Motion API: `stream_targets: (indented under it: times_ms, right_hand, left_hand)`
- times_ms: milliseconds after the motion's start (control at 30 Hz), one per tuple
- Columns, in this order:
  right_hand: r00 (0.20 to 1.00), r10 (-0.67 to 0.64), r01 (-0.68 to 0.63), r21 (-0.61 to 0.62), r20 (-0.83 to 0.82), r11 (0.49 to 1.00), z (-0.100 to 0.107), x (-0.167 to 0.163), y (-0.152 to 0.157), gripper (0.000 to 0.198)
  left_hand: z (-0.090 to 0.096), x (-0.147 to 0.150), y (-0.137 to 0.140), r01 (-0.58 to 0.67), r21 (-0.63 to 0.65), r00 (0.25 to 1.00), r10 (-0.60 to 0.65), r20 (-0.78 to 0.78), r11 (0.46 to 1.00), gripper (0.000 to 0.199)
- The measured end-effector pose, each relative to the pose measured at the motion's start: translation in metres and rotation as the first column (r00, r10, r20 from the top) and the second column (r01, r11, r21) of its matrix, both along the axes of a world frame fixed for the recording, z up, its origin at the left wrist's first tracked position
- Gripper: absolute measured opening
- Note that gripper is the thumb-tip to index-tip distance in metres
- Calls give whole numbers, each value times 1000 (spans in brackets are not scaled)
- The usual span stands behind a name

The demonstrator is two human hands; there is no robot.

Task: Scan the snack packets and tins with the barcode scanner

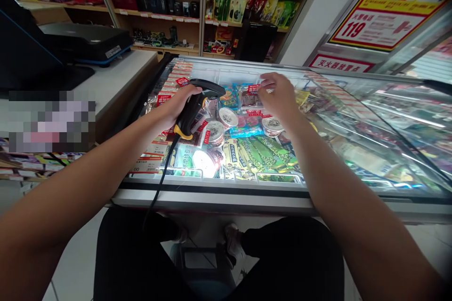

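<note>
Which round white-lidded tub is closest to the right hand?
The tub pictured just below the right hand, right of the lower blue packet; the other tubs sit farther left, nearer the scanner.

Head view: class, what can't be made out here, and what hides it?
All in the head view:
Left hand: most fingers, behind the scanner.
Right hand: whether it touches the red-labelled packet; the hand itself hides this.
Cable: lower end, lost against dark trousers.
Black device: cut off by the left edge.

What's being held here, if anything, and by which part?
The left hand holds a black-and-yellow scanner by the upper part of its handle. Whether the right hand grips anything can't be told.
</note>
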State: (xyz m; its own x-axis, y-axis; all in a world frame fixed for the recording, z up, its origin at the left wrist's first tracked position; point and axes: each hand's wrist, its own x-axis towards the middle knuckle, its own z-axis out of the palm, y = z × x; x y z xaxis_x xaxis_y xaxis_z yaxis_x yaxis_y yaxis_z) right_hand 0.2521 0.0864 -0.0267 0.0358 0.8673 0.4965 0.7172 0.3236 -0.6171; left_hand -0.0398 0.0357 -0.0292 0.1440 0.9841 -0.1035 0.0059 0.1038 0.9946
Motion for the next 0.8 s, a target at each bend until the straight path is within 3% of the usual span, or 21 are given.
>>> stream_targets:
  times_ms: [33, 100, 167, 200, 300, 400, 533, 700, 767, 800]
  right_hand:
    - [987, 155, -158, -69, -49, 985, 0, -13, -9, 29]
    - [915, 382, -403, -215, -132, 890, -3, -39, -28, 27]
    - [840, 518, -543, -295, -163, 786, -9, -60, -42, 30]
    - [821, 546, -569, -310, -168, 761, -13, -67, -46, 31]
    - [832, 518, -554, -330, -197, 764, -22, -78, -49, 29]
    - [872, 378, -483, -415, -312, 771, -22, -78, -47, 24]
    - [867, 271, -479, -548, -418, 686, -11, -75, -52, 16]
    - [848, 246, -511, -601, -469, 615, -11, -75, -55, 16]
    - [828, 220, -519, -553, -517, 652, -13, -74, -51, 15]
    - [823, 210, -501, -501, -528, 705, -14, -73, -49, 13]
  left_hand:
    - [-2, 0, 1, 11, -8, 1000, -11, 13, 1000, 44]
    - [-7, 2, 3, 50, -13, 998, -49, 34, 999, 40]
    - [-11, 3, 3, 108, -20, 993, -107, 44, 994, 38]
    - [-12, 4, 3, 134, -26, 990, -133, 48, 991, 38]
    - [-15, 4, 3, 177, -44, 982, -174, 77, 983, 39]
    - [-14, 4, 1, 211, -37, 970, -204, 130, 977, 38]
    - [-13, 7, -2, 281, 34, 948, -283, 143, 959, 36]
    - [-12, 11, -4, 283, 100, 947, -294, 130, 954, 38]
    - [-8, 12, -6, 244, 70, 963, -250, 98, 967, 39]
    - [-5, 13, -7, 198, 51, 977, -201, 75, 979, 39]
